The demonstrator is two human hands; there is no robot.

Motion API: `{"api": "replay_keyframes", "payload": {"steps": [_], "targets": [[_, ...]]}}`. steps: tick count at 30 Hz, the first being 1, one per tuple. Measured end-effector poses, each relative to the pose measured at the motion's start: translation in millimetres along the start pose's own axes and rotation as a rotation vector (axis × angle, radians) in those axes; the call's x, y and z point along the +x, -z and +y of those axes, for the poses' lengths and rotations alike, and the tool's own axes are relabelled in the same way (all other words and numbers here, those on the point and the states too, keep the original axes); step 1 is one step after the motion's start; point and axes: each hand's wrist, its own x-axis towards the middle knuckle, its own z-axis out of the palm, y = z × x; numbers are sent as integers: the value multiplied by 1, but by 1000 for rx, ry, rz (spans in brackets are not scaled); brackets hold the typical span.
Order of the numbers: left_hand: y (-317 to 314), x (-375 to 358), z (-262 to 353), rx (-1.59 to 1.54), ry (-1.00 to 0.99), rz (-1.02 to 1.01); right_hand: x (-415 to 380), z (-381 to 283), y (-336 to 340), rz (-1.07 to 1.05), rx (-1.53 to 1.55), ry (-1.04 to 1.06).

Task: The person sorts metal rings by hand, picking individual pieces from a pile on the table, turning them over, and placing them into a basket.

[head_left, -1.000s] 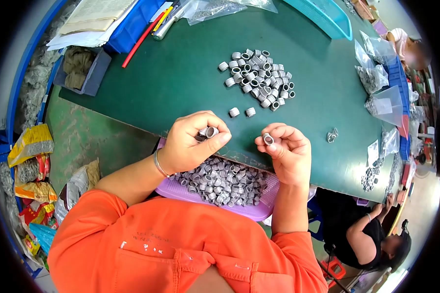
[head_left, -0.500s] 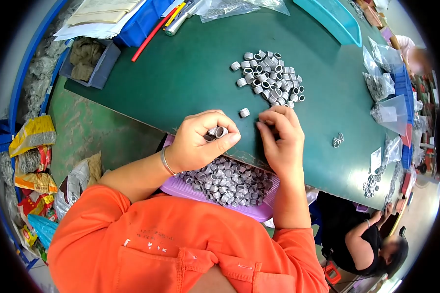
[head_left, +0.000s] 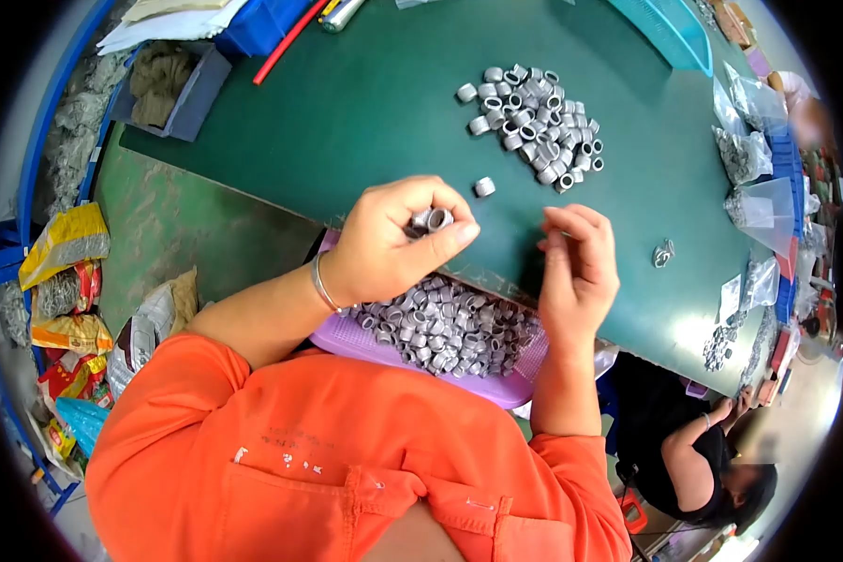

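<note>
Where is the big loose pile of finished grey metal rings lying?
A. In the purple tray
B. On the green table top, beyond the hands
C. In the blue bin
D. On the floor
B: the loose pile of rings lies directly on the green table top, beyond both hands.

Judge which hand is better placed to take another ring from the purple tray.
Probably the right hand: it looks empty and hangs just above the purple tray. The left hand already pinches metal rings.
</note>
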Motion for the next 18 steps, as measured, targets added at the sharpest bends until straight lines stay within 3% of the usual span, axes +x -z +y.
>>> {"api": "replay_keyframes", "payload": {"steps": [3,7,10,15,17,18], "targets": [[2,-2,0,-45,103,-14,-21,-16,19,16,177,-160],[2,-3,0,-120,124,-19,-44,-27,47,-517,-186,-63],[0,-2,0,-115,125,-13,-68,-18,37,-536,-392,-32],[-1,-2,-4,-25,17,6,-86,-1,21,-449,-335,-108],[-1,-3,-4,-33,38,8,-86,-4,23,-411,-225,-187],[-1,-3,-3,-33,35,1,-88,-7,24,-401,-54,-372]]}}
